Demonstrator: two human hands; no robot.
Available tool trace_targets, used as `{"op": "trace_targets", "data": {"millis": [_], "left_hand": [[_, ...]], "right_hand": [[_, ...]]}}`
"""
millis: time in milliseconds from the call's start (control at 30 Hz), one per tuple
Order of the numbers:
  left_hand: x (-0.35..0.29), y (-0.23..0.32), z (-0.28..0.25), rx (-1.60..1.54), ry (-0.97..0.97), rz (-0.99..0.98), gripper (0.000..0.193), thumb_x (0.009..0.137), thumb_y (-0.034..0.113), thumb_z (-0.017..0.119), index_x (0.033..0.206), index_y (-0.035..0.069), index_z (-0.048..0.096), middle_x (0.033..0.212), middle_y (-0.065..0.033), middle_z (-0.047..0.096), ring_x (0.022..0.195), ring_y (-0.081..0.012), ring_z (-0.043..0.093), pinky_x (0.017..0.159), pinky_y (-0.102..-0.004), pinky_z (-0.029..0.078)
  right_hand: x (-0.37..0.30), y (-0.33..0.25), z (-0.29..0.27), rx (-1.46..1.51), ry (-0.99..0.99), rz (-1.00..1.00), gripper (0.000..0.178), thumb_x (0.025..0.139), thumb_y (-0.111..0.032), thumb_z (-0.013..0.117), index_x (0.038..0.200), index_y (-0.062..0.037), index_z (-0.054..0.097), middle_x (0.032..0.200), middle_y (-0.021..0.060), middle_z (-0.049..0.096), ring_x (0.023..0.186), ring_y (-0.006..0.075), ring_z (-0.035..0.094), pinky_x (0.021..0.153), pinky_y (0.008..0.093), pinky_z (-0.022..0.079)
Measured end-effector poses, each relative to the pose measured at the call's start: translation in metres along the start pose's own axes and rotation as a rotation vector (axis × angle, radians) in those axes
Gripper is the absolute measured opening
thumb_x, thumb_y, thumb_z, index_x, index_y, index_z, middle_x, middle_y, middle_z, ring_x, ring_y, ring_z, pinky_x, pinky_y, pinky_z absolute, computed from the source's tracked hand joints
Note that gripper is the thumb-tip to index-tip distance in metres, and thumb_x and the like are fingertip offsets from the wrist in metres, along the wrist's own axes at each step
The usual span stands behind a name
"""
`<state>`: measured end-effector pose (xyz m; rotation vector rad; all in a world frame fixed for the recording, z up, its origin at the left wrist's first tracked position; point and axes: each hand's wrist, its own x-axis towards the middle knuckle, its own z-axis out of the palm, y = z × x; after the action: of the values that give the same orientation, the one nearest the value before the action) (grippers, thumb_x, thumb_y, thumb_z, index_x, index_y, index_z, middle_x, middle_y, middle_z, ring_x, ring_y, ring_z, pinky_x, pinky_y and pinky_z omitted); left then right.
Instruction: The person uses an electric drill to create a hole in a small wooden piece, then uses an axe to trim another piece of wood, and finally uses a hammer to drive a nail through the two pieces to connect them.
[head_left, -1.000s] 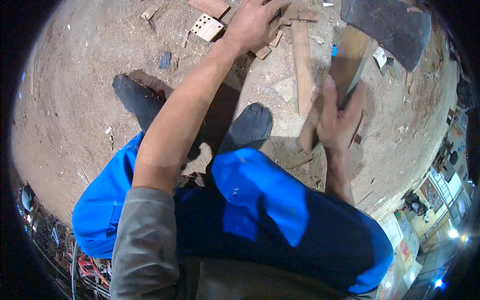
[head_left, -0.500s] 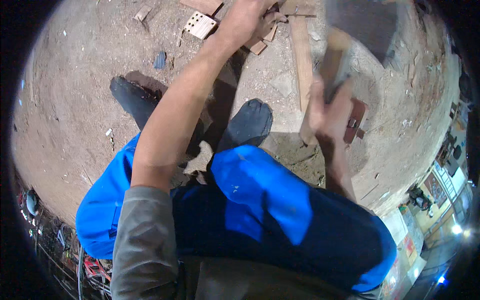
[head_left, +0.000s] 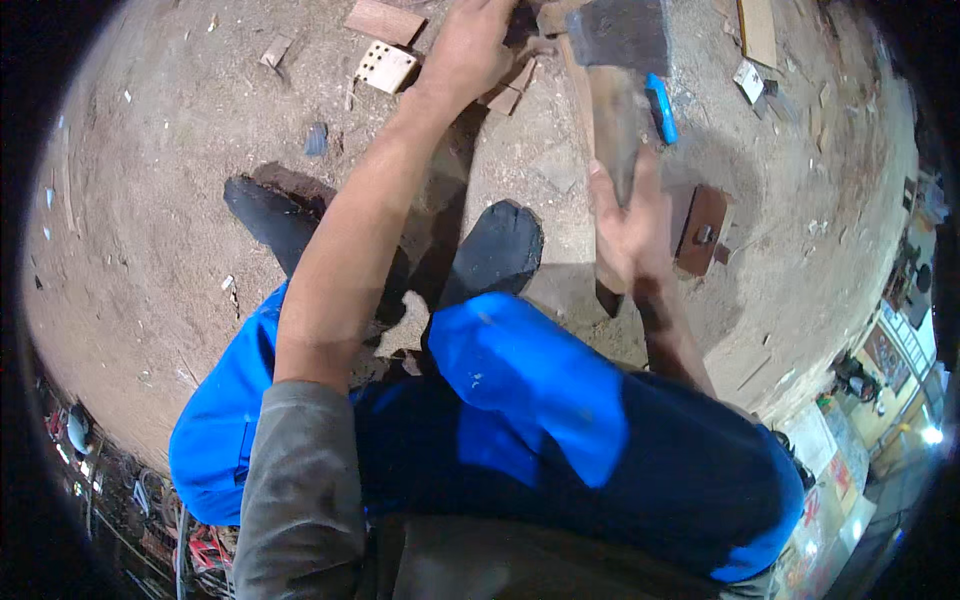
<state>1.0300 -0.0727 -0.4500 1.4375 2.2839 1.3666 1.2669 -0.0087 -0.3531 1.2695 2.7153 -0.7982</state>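
1. Axe (head_left: 612, 110) has been swung left, its head brought near the left hand (head_left: 470, 55), apparently into working position.
2. Its handle is gripped by the right hand (head_left: 632, 225).
3. The left hand is half curled near wood scraps (head_left: 508, 94); whether anything is held cannot be told.

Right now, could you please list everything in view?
Wooden-handled metal axe: 1, grey-brown, upper centre
Dotted rectangular block: 1, cream, upper left
Wooden slab: 1, reddish, upper left
Slim object: 1, blue, right of axe
Metal-fitted block: 1, brown, right of axe
Small block: 1, white, upper right
Loose scraps: many, mixed, scattered
Edge clutter: uncounted, mixed, lower corners
Trousers: 1, blue, lower centre
Covered feet: 2, dark, centre
Left grip: 1, bare, top
Right grip: 1, bare, round handle
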Motion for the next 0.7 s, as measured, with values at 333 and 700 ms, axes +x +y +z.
{"op": "trace_targets", "data": {"millis": [333,700], "left_hand": [[0.005,-0.006,0.011,0.051,0.143,0.013,0.04,0.093,0.018,0.072,0.13,0.006,0.063,0.116,-0.0172,0.067,0.109,-0.038,0.063,0.096,-0.0452,0.05],[0.029,0.084,-0.046,-0.357,0.34,0.221,0.052,0.078,0.009,0.087,0.124,0.002,0.062,0.128,-0.0161,0.064,0.113,-0.0279,0.066,0.091,-0.0353,0.061]], "right_hand": [[-0.008,0.047,-0.035,0.228,0.127,0.149,0.058,0.098,-0.027,0.068,0.143,0.0047,0.048,0.124,0.0306,0.066,0.114,0.0378,0.067,0.098,0.0435,0.05],[-0.011,0.059,-0.05,-0.046,0.36,-0.179,0.055,0.091,-0.016,0.075,0.139,-0.0013,0.053,0.138,0.0257,0.056,0.132,0.0395,0.053,0.101,0.0469,0.049]]}}
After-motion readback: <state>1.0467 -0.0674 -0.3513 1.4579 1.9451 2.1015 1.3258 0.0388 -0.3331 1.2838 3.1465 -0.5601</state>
